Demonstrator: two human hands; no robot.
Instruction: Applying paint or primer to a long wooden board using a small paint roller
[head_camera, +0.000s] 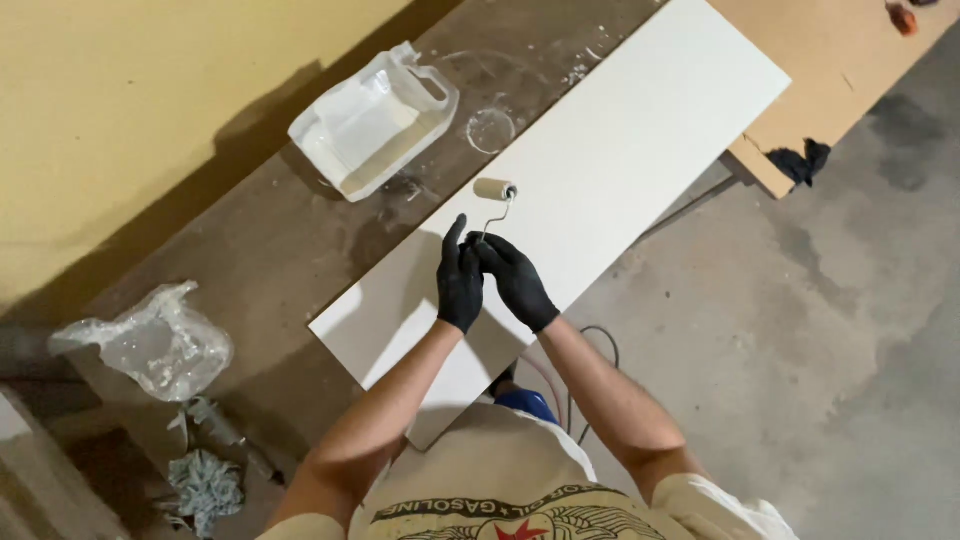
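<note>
Both gloved hands meet on one handle — the right hand (515, 282) clamped around it, the left hand (459, 282) closed beside it with the forefinger raised. The small paint roller (494, 189) rests on the white board (580, 180) lying on the tabletop (300, 240) — a cut-open plastic jug (372, 122) sits nearby.

So the counter (290, 250) is a dark, grubby surface along a yellow wall, splattered with white. A long white board (600, 170) lies across it at an angle, its near end sticking out past the edge. Beside the board there's a cut-open plastic jug (372, 122) on its side, a clear round lid (490, 130), a crumpled plastic bag (150, 345) and a grey rag (207, 487). A brown board (830, 70) sits at the far end.
</note>
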